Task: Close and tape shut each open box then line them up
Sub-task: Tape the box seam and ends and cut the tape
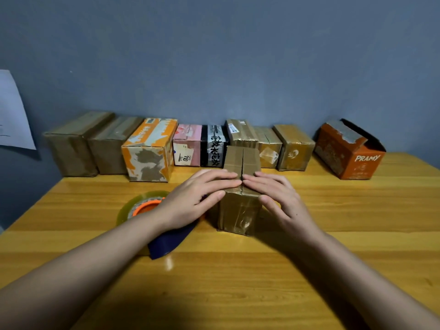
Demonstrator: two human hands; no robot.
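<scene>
Both hands, left hand [192, 198] and right hand [277, 196], are pressing flat-fingered on the brown cardboard box [239, 198], flaps stiff yet light, tape dispenser [152, 217] beside it.

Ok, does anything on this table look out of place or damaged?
Yes: the orange box at far right sits apart from the row, angled, its top open and a flap's surface torn. The tape roll lies beside the left hand.
</scene>
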